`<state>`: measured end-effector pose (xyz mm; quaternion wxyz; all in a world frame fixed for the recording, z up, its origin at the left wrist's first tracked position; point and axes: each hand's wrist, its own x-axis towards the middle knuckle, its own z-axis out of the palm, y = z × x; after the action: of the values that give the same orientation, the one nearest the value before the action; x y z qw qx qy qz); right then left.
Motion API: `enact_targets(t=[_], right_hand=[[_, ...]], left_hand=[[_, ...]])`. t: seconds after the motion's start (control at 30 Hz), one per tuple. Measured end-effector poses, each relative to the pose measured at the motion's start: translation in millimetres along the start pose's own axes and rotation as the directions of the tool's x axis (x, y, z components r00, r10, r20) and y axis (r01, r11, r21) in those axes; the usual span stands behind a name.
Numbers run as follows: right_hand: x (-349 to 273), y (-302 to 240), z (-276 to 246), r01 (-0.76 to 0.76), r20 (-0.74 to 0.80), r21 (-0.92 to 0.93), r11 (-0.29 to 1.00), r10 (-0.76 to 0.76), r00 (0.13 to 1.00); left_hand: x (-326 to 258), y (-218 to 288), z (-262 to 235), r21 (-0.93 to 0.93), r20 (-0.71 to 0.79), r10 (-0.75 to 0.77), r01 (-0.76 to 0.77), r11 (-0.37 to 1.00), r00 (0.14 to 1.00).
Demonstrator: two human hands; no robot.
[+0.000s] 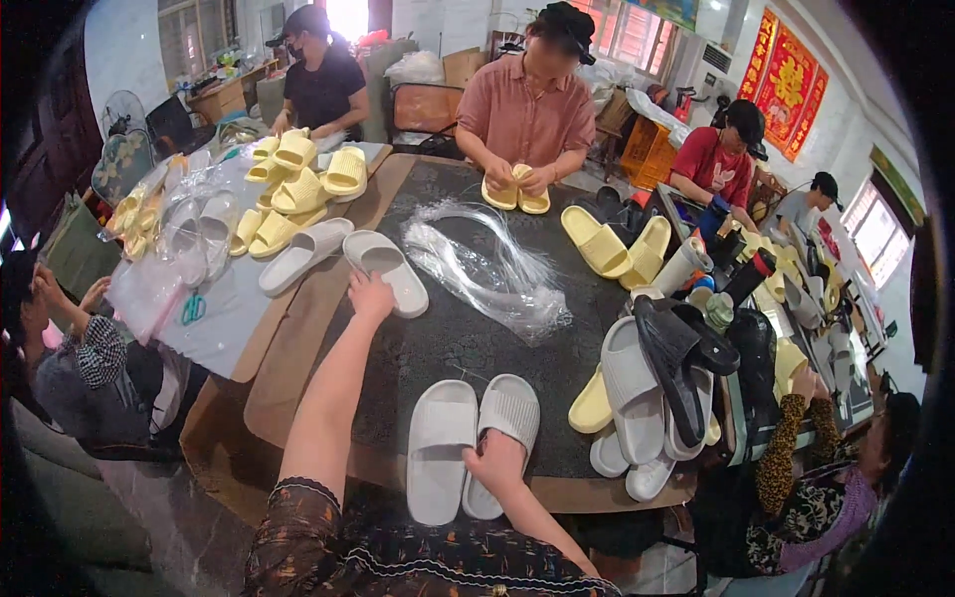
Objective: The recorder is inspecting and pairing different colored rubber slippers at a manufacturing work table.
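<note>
In front of me on the dark table covering lies a pair of pale grey slippers, side by side. My right hand (495, 460) grips the right slipper (509, 403), its fingers tucked under the strap and hidden. The left slipper (441, 458) rests untouched beside it. A thin clear strand shows above the pair. Farther off, my left hand (370, 297) is closed on the inner edge of another grey slipper (401, 281); its fingertips are partly hidden. Beyond that one, one more grey slipper (306, 257) lies at the left. A bundle of clear plastic strands (487, 274) sits mid-table.
Yellow slippers (298, 191) pile up at the far left, near green scissors (193, 308). Black slippers (668, 363) and grey ones are heaped at the right. Across the table a person's hands (519, 181) hold yellow slippers. Several other people sit around. Bottles (684, 264) stand at right.
</note>
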<state>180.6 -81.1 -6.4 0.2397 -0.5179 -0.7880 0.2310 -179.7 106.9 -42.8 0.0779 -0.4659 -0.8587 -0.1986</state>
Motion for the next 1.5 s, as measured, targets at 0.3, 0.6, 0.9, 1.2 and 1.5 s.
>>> enact_targets(t=[0.3,0.6,0.9,1.2,1.5], right_hand=[[2.1,0.5,-2.8,0.018,-0.048,0.057,0.998,-0.015,0.999],[0.7,1.0,-5.1,0.033,-0.032,-0.006,0.999,-0.033,0.999],[-2.7,4.4,-2.4,-0.059,0.016,0.057,0.997,0.059,0.998],[-4.5,-1.5,-9.9,0.008,-0.059,0.074,0.997,-0.004,0.998],[-7.1,4.2,-12.4,0.013,-0.066,0.059,0.998,-0.009,0.998]], left_hand=[[-24.1,-30.2,-23.7,-0.167,0.068,0.197,-0.183,0.969,0.978],[-146.3,-50.4,-91.9,-0.341,0.094,0.429,-0.376,0.862,0.898],[-237.1,-48.2,-163.9,-0.397,0.244,0.461,-0.345,0.85,0.853],[-173.1,-64.3,-168.3,-0.446,-0.13,0.297,-0.323,0.835,0.946],[-118.9,-76.8,-108.5,-0.156,-0.027,0.25,-0.252,0.955,0.968]])
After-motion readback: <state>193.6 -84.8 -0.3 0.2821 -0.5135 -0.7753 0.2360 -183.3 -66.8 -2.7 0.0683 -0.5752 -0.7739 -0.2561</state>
